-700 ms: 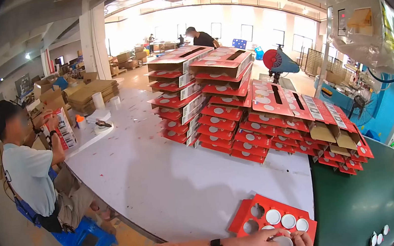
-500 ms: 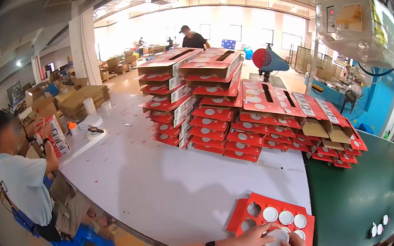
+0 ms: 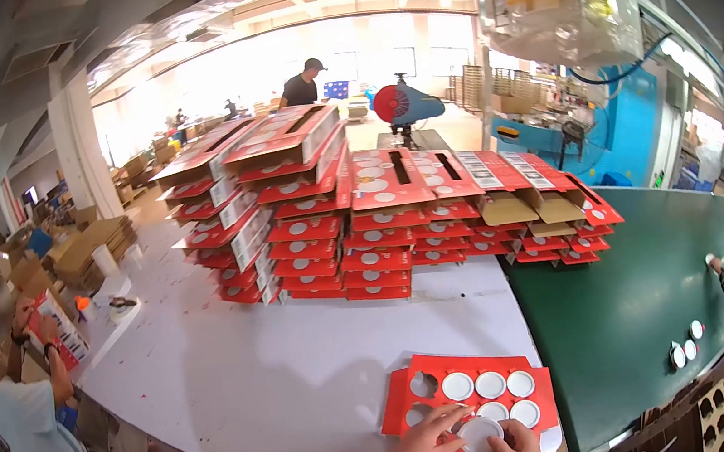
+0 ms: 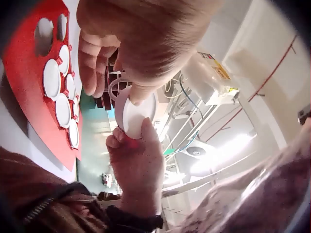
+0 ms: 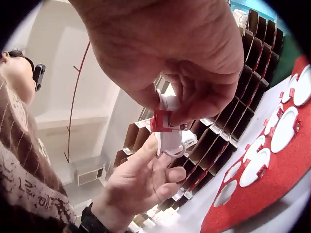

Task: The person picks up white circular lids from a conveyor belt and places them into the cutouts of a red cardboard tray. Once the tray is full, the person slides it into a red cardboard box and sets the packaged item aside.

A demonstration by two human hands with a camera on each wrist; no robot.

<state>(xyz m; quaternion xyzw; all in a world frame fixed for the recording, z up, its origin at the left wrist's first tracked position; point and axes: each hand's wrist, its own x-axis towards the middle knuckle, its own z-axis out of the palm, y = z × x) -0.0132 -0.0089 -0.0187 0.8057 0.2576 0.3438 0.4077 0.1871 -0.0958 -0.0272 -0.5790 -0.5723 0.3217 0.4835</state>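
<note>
Both hands hold a round white plastic case (image 3: pixel 480 436) with a red clip (image 5: pixel 161 121) on its edge, near the front edge of a red board (image 3: pixel 535 370). My left hand (image 3: pixel 422 442) pinches one side, its thumb on the white face in the left wrist view. On the other side my right hand (image 3: pixel 521 449) grips the case, its fingers at the red clip in the right wrist view. Several similar white cases (image 3: pixel 490 385) sit in the board's round holes. Two holes (image 3: pixel 422 385) at the board's left show no case.
Stacks of red cardboard boxes (image 3: pixel 373 243) stand across the white table (image 3: pixel 307 361). To the right runs a green belt surface (image 3: pixel 598 350) with several white cases (image 3: pixel 689 349) and another person's hand (image 3: pixel 713 261). A seated person (image 3: pixel 26 416) holds a box (image 3: pixel 62 329) at left.
The head view has swung to the right, so the stacks and seated person shift left in it. Both hands keep the white case over the red board, with fingers slightly shifted on it.
</note>
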